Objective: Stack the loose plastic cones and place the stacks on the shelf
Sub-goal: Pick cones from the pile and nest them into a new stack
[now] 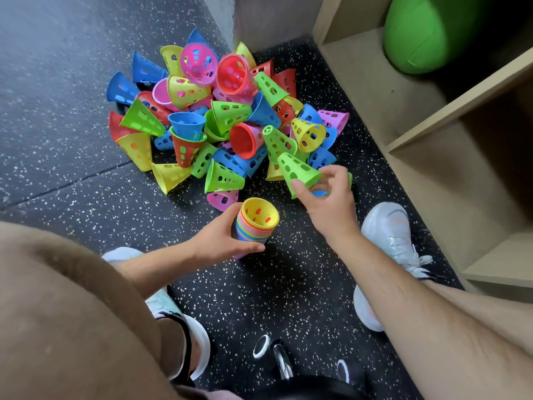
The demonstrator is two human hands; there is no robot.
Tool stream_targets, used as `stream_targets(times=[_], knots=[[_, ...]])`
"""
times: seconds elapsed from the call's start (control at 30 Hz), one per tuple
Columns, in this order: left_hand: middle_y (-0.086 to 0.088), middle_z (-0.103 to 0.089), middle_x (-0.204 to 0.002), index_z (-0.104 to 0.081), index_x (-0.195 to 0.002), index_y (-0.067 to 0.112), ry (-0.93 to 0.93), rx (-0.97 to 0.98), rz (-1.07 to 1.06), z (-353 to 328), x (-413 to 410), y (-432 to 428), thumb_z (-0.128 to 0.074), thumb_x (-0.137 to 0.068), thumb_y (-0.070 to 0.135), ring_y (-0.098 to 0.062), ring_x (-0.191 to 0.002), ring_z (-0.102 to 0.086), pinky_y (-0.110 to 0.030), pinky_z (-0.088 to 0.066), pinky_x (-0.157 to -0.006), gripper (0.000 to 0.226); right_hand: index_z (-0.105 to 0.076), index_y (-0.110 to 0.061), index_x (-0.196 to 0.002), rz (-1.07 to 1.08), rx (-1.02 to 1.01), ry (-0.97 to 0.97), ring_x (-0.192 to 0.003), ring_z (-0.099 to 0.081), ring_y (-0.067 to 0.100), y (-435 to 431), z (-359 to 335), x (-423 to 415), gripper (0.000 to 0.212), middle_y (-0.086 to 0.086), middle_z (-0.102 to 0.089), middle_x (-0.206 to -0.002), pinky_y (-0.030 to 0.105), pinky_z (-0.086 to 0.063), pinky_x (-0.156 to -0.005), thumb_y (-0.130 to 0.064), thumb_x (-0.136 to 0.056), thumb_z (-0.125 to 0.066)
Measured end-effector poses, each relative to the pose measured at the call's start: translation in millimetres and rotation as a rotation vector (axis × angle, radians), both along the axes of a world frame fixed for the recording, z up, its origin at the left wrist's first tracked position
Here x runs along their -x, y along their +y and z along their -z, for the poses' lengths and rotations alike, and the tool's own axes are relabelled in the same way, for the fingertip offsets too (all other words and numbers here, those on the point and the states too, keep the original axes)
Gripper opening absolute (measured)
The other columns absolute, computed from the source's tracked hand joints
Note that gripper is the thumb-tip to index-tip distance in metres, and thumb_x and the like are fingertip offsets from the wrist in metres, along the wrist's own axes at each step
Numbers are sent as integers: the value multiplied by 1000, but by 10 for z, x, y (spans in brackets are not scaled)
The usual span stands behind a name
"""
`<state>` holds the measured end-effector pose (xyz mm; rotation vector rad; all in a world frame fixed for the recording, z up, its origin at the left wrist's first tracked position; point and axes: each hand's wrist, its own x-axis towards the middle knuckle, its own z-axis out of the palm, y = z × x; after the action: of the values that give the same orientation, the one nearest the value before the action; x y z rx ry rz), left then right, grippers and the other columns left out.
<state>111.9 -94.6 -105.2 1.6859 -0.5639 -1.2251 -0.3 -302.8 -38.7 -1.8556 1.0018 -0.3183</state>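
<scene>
A heap of loose perforated plastic cones [219,116] in blue, green, yellow, red and pink lies on the dark speckled floor. My left hand [222,238] grips a stack of nested cones [255,226], many-coloured at the rims, with a yellow one on top and its open end facing up. My right hand [328,197] holds a single green cone [298,171] by its wide rim at the near right edge of the heap, tip pointing up and away. The green cone sits just up and to the right of the stack, apart from it.
A beige wooden shelf unit [427,134] stands at the right, with a green ball [432,33] in its upper compartment. A grey wall corner [227,21] rises behind the heap. My white shoes [389,226] flank the stack. A dark metal object [277,356] lies at the bottom.
</scene>
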Motion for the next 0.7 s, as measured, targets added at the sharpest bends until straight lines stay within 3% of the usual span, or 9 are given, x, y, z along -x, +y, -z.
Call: stream_targets(times=[0.1, 0.17, 0.37, 0.53, 0.63, 0.7], knots=[[0, -73, -110, -49, -135, 35, 0, 30, -92, -40, -74, 45, -96, -66, 35, -24, -92, -71, -47, -60, -76, 83, -53, -35, -121, -80, 61, -28, -105, -59, 7, 40, -184, -245, 47, -13, -60, -116, 36, -53, -91, -60, -84, -67], [2, -73, -112, -50, -133, 38, -41, 41, -140, -68, -147, 92, -97, -66, 35, -22, -98, -72, -46, -60, -83, 82, -58, -36, -128, -192, 74, -6, -107, -57, 4, 122, -271, -379, 55, -18, -59, -118, 34, -52, -92, -68, -83, -60], [2, -72, -114, -53, -130, 28, -94, 81, -259, -103, -284, 294, -97, -66, 27, -18, -104, -71, -46, -58, -94, 78, -57, -31, -140, -629, 105, 163, -130, -39, 4, 618, -277, -667, 64, -13, -56, -134, 25, -30, -114, -58, -84, -70], [6, -72, -107, -51, -131, 23, -91, 76, -326, -118, -301, 497, -94, -70, 20, -9, -89, -70, -31, -56, -78, 74, -53, -33, -143, -750, 18, 158, -137, -33, 2, 851, -168, -878, 64, -14, -50, -146, 19, -22, -115, -59, -86, -66], [11, -71, -116, -53, -130, 30, -161, 78, -400, -141, -435, 596, -93, -70, 18, -6, -102, -69, -25, -55, -87, 73, -55, -26, -141, -694, 172, 63, -133, -40, 12, 828, -93, -1008, 41, -3, -53, -141, 31, -31, -115, -39, -103, -48], [13, -71, -115, -53, -127, 33, -180, 67, -434, -137, -541, 654, -92, -68, 26, -7, -103, -68, -27, -55, -91, 70, -49, -29, -145, -729, 358, 157, -136, -35, 22, 767, -16, -1114, 45, 3, -44, -147, 44, -33, -114, -21, -101, -47]])
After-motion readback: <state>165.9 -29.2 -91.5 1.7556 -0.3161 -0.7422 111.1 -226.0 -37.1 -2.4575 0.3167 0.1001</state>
